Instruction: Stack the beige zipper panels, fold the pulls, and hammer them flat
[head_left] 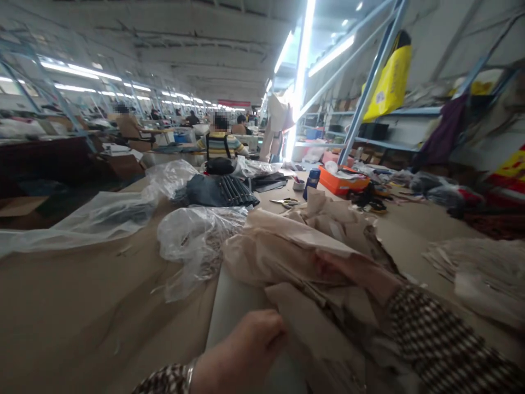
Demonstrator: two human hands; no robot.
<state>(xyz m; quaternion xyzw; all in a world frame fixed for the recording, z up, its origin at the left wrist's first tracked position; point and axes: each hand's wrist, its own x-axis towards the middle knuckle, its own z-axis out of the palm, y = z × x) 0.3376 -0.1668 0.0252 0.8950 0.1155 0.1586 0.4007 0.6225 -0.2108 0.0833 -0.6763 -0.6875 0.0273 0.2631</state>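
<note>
A loose heap of beige cloth-like sheets [283, 246] lies in front of me, folded and crumpled. My right hand [353, 271] reaches into it from the right, fingers closed on a fold of the beige sheets and partly smeared by motion. Lower and nearer to me, my left hand [246, 345] is curled into a fist beside the sheets' near left side, over a pale grey flat surface [233, 303]. Whatever it pinches, if anything, is hidden. Both sleeves are checked.
Clear plastic bags [192, 241] and folded dark denim [217, 190] lie left of the heap. Behind it are scissors [286, 202], a blue bottle [312, 183] and an orange box [343, 180]. More pale sheets [488, 268] lie right. A person [221, 143] sits farther back.
</note>
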